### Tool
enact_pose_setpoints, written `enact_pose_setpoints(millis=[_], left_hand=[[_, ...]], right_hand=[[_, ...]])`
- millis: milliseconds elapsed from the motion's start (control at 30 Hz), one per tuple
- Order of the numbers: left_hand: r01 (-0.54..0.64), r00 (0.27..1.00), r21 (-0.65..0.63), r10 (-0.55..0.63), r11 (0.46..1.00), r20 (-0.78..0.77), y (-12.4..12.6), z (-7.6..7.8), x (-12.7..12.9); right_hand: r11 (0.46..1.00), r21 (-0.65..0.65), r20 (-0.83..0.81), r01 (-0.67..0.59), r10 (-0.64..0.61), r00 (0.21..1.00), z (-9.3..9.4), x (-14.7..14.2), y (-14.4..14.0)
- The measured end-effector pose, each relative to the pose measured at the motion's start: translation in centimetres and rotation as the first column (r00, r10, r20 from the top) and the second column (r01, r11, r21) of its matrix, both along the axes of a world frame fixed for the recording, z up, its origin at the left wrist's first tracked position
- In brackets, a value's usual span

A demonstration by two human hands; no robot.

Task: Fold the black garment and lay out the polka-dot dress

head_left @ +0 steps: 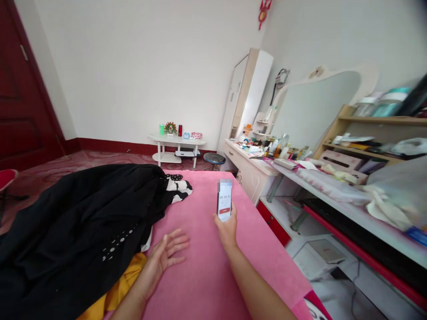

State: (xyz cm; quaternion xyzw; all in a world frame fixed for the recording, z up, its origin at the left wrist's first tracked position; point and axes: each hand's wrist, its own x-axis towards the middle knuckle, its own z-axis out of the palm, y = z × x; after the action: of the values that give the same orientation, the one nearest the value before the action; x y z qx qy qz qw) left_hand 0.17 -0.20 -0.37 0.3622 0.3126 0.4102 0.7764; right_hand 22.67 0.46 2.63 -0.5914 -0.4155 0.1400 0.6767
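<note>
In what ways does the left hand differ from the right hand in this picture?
The left hand holds nothing and has its fingers spread; the right hand is closed around the phone. The left hand is near the black cloth, while the right hand is farther from it. Both are bare and appear against the pink cover.

1. The phone [224,200] is showing white with a red bar [224,211].
2. From where I'm standing, the cloth [83,209] is looking black with white dots.
3. The fabric [123,282] beside it is showing yellow.
4. The cover [200,275] is spreading plain pink.
5. The door [20,89] is looking deep red.
</note>
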Motion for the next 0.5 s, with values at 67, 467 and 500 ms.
enact_pose_setpoints(millis=[67, 467, 500], left_hand=[[-0.029, 0.999, -0.035, 0.028, 0.999, -0.022, 0.1, 0.1, 0.2], [0.047, 0.995, -0.138, -0.058, 0.989, -0.077, 1.6, -0.8, 0.0], [0.040, 0.995, -0.142, -0.052, 0.989, -0.079, 1.6, -0.9, 0.0]], right_hand=[[1.000, 0.002, -0.037, 0.012, -0.011, 0.999, 1.1, 2.0, -0.7], [0.855, -0.136, 0.709, 0.500, -0.268, 0.652, 22.7, 22.5, -9.9], [0.783, -0.193, 0.760, 0.592, -0.262, 0.594, 23.8, 24.7, -10.2]])
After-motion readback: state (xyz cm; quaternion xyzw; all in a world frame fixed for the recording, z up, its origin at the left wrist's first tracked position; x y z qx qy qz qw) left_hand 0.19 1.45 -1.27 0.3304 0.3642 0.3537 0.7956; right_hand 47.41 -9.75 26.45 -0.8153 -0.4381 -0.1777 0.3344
